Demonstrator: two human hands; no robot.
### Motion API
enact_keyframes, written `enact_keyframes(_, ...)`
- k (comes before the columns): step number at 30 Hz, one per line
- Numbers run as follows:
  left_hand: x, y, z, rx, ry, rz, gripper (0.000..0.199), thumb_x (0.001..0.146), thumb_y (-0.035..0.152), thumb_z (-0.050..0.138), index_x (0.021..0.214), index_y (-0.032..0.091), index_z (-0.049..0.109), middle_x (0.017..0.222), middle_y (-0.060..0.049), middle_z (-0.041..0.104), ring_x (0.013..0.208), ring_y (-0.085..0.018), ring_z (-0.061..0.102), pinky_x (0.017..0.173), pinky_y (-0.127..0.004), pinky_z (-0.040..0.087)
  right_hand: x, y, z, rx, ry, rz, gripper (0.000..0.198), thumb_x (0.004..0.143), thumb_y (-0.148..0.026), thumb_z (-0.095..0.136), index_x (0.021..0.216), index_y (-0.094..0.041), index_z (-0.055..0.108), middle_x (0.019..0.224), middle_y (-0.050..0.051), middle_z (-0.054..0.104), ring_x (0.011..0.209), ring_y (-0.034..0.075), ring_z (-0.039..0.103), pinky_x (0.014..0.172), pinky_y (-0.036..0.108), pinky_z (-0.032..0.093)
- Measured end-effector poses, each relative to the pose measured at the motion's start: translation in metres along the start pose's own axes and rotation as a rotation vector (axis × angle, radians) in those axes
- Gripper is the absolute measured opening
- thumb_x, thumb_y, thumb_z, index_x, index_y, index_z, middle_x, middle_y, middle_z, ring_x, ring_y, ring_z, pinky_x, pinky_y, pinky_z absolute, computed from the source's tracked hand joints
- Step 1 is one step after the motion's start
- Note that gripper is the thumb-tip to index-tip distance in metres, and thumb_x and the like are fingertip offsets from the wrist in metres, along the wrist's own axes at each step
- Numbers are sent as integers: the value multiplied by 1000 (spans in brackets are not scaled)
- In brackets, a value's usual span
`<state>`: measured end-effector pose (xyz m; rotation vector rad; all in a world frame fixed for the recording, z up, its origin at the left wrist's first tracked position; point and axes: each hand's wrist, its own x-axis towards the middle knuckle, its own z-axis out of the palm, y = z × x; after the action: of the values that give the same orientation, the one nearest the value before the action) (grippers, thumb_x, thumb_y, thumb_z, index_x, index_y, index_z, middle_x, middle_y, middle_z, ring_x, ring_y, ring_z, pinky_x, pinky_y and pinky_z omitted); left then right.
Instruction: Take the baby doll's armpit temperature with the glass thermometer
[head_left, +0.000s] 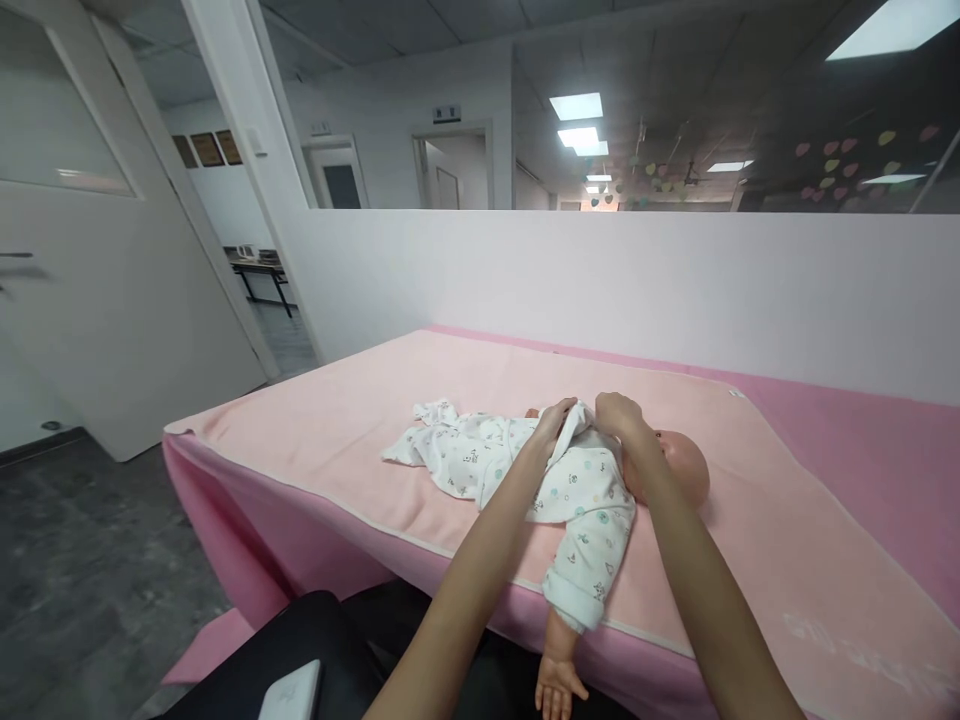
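A baby doll lies on its back with its head to the right, wearing a white printed baby shirt and matching pants. My left hand is closed on the shirt's front edge at the chest, where the cloth is lifted into a fold. Close beside it, my right hand is closed at the upper chest near the collar; its fingertips are mostly hidden behind the hand, at the lifted cloth. The doll's sleeved near arm hangs over the table edge, its bare hand showing. My right forearm covers part of the doll's face and neck.
A peach blanket covers the table over a pink cloth that drapes down the front. A white object rests on my dark-clad leg. A low white wall with glass above stands behind; a door is at left.
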<state>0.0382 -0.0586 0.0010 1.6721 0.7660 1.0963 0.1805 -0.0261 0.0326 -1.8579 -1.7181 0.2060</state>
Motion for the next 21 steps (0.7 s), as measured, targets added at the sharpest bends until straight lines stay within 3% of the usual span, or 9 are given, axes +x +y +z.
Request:
enact_keyframes(3, -10, -10, -3, -27, 20, 84, 28, 79, 16, 44, 104, 21, 55, 111, -4, 57, 107, -17, 49, 94, -27, 38, -3, 12, -24, 64, 97, -36, 35, 55, -11, 68, 35, -19, 40, 39, 0, 47, 58, 17, 57, 63, 29, 42)
enact_keyframes(6, 14, -23, 0, -133, 161, -146, 18, 75, 24, 50, 88, 16, 59, 93, -7, 61, 92, -19, 55, 77, -28, 45, -8, 22, -56, 165, 178, -96, 13, 57, -15, 65, 47, -19, 57, 51, 0, 58, 58, 14, 55, 61, 26, 41)
enact_keyframes(8, 41, -32, 6, -155, 184, -231, 21, 75, 32, 48, 76, 13, 58, 73, -7, 60, 73, -18, 57, 62, -29, 45, -12, 26, -75, 282, 253, -132, 4, 62, -20, 62, 60, -18, 64, 61, 1, 63, 63, 14, 57, 63, 26, 43)
enact_keyframes(11, 67, -41, 14, -182, 191, -252, 21, 70, 34, 52, 70, 13, 57, 64, -3, 58, 65, -15, 54, 58, -26, 42, -21, 31, -98, 566, 376, -174, 13, 65, -28, 63, 70, -16, 66, 65, 2, 64, 66, 14, 60, 67, 27, 47)
enact_keyframes(15, 65, -44, 22, -122, 82, -124, 20, 64, 32, 59, 69, 14, 61, 71, -2, 61, 73, -15, 54, 68, -25, 42, -33, 34, -116, 940, 489, -220, 22, 64, -33, 70, 75, -15, 64, 66, -1, 63, 60, 11, 58, 65, 28, 50)
enact_keyframes(18, 55, -43, 26, 43, -78, -30, 21, 66, 33, 59, 71, 14, 62, 71, -3, 61, 71, -15, 54, 66, -25, 41, -38, 36, -125, 1067, 530, -227, 21, 65, -33, 71, 76, -16, 63, 69, -1, 62, 56, 7, 56, 64, 25, 50)
enact_keyframes(21, 51, -42, 29, 186, -159, 22, 22, 69, 36, 56, 73, 14, 62, 71, -3, 61, 67, -14, 53, 60, -24, 39, -41, 38, -130, 1112, 579, -217, 20, 68, -32, 70, 77, -17, 62, 70, -2, 62, 54, 5, 54, 63, 23, 50)
